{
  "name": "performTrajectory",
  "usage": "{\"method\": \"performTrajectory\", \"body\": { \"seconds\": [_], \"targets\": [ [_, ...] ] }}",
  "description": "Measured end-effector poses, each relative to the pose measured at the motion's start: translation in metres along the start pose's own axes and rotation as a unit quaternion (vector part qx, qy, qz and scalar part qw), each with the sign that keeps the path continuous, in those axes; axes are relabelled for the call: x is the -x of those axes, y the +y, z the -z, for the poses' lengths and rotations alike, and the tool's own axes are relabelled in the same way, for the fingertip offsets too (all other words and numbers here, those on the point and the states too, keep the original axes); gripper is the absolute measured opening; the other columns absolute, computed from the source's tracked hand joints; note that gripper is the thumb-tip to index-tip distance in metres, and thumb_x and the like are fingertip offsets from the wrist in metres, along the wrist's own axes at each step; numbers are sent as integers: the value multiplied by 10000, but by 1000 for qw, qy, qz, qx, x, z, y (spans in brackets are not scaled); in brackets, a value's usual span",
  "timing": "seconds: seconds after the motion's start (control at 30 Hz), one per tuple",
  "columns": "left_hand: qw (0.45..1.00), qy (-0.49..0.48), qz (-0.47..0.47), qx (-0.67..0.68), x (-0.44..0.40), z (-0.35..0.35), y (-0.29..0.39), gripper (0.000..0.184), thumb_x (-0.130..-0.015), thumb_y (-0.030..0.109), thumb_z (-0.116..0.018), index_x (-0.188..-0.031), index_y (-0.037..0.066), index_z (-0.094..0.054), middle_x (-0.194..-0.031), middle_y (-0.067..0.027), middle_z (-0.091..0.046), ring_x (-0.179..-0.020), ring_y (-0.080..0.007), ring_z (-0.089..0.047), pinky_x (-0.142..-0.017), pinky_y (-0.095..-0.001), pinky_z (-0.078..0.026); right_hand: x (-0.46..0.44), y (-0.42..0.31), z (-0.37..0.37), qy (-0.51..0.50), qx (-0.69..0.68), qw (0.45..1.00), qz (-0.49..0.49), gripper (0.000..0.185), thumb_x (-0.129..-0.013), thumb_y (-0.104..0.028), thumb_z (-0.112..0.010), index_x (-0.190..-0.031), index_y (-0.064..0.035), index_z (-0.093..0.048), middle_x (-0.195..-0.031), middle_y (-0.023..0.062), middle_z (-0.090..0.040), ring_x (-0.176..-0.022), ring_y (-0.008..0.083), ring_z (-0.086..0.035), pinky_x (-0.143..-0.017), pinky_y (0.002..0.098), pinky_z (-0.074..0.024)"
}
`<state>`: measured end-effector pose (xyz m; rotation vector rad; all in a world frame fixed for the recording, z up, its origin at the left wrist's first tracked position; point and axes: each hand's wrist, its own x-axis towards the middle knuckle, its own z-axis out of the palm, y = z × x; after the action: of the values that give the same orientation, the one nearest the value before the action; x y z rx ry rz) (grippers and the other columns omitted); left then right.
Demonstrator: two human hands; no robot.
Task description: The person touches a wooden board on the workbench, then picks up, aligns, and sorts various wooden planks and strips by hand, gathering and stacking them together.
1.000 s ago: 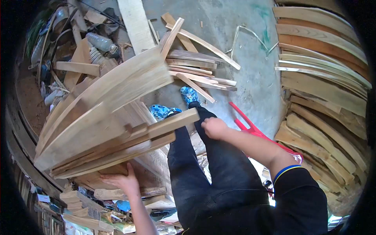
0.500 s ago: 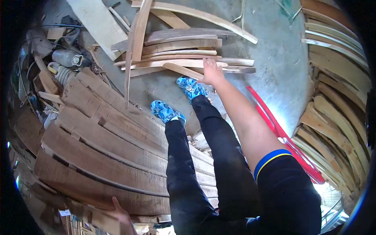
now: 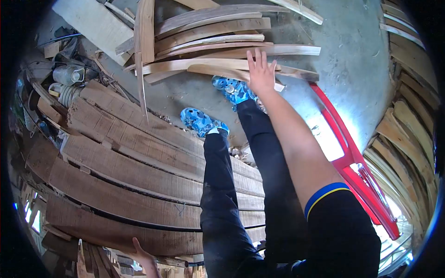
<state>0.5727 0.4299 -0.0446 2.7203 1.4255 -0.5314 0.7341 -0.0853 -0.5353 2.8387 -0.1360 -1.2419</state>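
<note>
My right hand (image 3: 262, 74) reaches down over the pile of wooden strips (image 3: 208, 41) on the floor. Its fingers are spread over the right end of a short strip (image 3: 218, 70), and nothing is gripped in it. My left hand (image 3: 141, 257) is at the bottom of the view, thumb raised, beside the edge of the large stack of curved boards (image 3: 134, 185). Its other fingers are mostly hidden, so its grip cannot be made out. Blue patterned clogs (image 3: 201, 121) on my feet stand between the pile and the stack.
A red plastic stool (image 3: 345, 153) lies right of my legs. More curved boards (image 3: 408, 134) are stacked along the right edge. At upper left are a wide pale plank (image 3: 95, 25) and clear plastic bottles (image 3: 68, 75).
The boards that were by my left hand a second ago are gone from there. My view has shifted down, and my right hand has reached forward from near my knee to the floor pile, its fingers now spread.
</note>
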Motion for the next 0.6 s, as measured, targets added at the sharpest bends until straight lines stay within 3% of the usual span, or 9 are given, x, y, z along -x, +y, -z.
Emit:
{"method": "performTrajectory", "body": {
  "seconds": [0.1, 0.2, 0.27, 0.33, 0.37, 0.4, 0.47, 0.53, 0.6],
  "targets": [
    [1000, 4, 20, 7, 5, -5, 19, 872, -947, 331, -712, -1577, -11, -216, -1608, -211, -308, -1431, -349, -375, -1203, -449, -302, -17, 4, -8, 58, 36, 995, 69, 983, -824, -233, -748, -1613, -167, -164, -1654, 40, -224, -1512, 283, -250, -1155, 659, -274],
    [999, -1, 40, 2, 0, 0, 3, 897, -951, 345, -703, -1589, -5, -178, -1630, -212, -257, -1453, -356, -343, -1213, -457, -283, -22, 7, 0, 15, 34, 996, 83, 952, -836, -221, -732, -1609, -172, -179, -1662, 26, -212, -1521, 284, -230, -1157, 660, -271],
    [999, -2, 49, -4, -1, 3, -4, 906, -954, 345, -698, -1594, -2, -160, -1639, -213, -234, -1463, -359, -327, -1219, -458, -271, -22, 5, 0, 69, 12, 993, 90, 924, -830, -196, -725, -1598, -168, -212, -1616, 34, -286, -1469, 287, -314, -1147, 663, -285],
    [998, -31, 52, 8, -3, 4, -7, 911, -959, 344, -691, -1602, 13, -136, -1642, -212, -224, -1476, -363, -302, -1226, -460, -251, -34, -3, 7, 44, 16, 998, 40, 1091, -690, -346, -879, -1569, -172, -258, -1546, 40, -358, -1406, 271, -385, -1136, 639, -315],
    [998, -26, 54, 7, -3, 6, -7, 911, -959, 344, -691, -1602, 13, -136, -1642, -212, -224, -1476, -363, -302, -1226, -460, -251, -39, -7, 10, 84, 11, 996, 38, 977, -659, -343, -898, -1466, -136, -389, -1428, 60, -442, -1336, 261, -436, -1105, 631, -351],
    [999, -24, 33, -19, -3, 6, -9, 911, -962, 342, -687, -1604, 20, -127, -1646, -211, -212, -1479, -362, -296, -1229, -461, -243, -39, -10, 12, 84, 9, 996, 42, 977, -659, -343, -898, -1466, -136, -389, -1428, 60, -442, -1336, 261, -436, -1105, 631, -351],
    [999, -18, 15, -42, 0, 1, 2, 911, -965, 341, -682, -1607, 27, -118, -1650, -210, -201, -1482, -360, -289, -1233, -463, -235, -43, -14, 21, -23, 11, 998, 51, 641, -768, -221, -786, -1329, -108, -499, -1343, 90, -480, -1330, 258, -442, -1079, 650, -355],
    [998, 17, 58, 10, 7, -4, 19, 851, -966, 246, -697, -1578, -43, -181, -1609, -247, -279, -1438, -329, -357, -1213, -411, -253, -44, -8, 24, -18, -9, 997, 71, 669, -709, -266, -856, -1263, -96, -523, -1292, 93, -512, -1295, 260, -490, -1068, 568, -404],
    [999, 15, 41, 2, 6, -3, 15, 873, -970, 278, -683, -1595, -2, -141, -1636, -224, -219, -1467, -338, -307, -1225, -443, -236, -49, 1, 20, -49, -74, 991, 101, 780, -639, -317, -916, -1269, -92, -514, -1273, 101, -544, -1242, 273, -549, -1045, 471, -445]
  ]
}}
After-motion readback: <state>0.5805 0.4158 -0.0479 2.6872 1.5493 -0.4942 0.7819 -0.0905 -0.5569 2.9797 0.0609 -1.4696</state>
